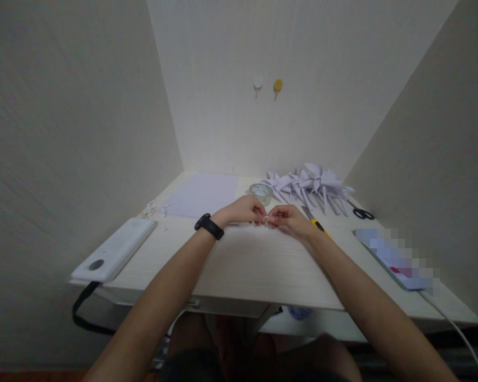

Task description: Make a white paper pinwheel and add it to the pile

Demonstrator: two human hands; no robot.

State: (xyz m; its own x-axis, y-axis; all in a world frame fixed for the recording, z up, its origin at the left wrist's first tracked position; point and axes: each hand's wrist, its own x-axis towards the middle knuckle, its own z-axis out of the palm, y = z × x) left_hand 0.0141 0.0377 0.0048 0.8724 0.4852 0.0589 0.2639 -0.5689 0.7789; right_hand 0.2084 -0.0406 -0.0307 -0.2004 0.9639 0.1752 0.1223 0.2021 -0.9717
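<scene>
Both your hands meet over the middle of the surface (pixel 255 265), your left hand (pixel 245 209) and your right hand (pixel 292 218) each closed to a fingertip pinch on a small pale piece (pixel 267 216). It sits between the two sets of fingertips, nearer you than the roll of tape (pixel 267 200) and to the left of the yellow cutter (pixel 317 224). So little of it shows that you cannot tell its full shape; it looks like thin paper or tape. Judge it very light, soft and easily creased or torn, perhaps sticky rather than slippery, so a gentle hold on its opposite ends suits it best. The visible bit runs left to right from one hand to the other, roughly along the surface's front edge; your fingers hide its ends, so which way it points, and its true long axis, stay uncertain.
</scene>
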